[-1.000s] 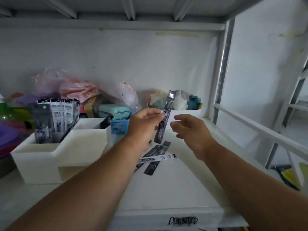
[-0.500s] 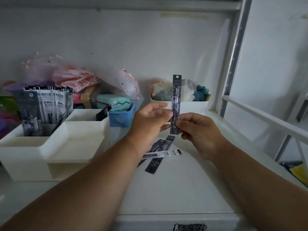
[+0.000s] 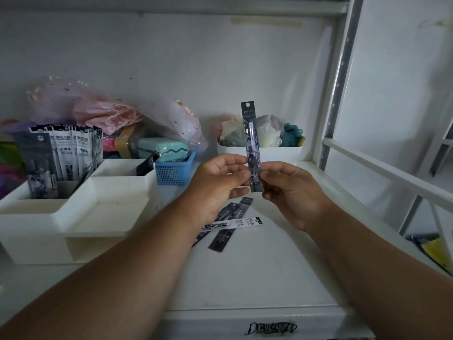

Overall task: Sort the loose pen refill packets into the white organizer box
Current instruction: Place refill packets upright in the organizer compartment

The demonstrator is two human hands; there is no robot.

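Observation:
A dark, narrow pen refill packet stands upright above the shelf, pinched near its lower end by my left hand and my right hand together. Under my hands lie a few loose packets on the white shelf, two dark ones and a white one crossing them. The white organizer box sits at the left. Its rear left compartment holds several upright packets, and one dark packet leans in the rear middle compartment.
A blue mesh basket with a teal case stands behind the organizer, with pink and clear bags beyond. A white tub of soft items sits at the back right. White shelf rails run along the right side.
The packet went from tilted in my left hand alone to upright, held by both hands. My right hand closed onto it. The camera view tipped downward a little.

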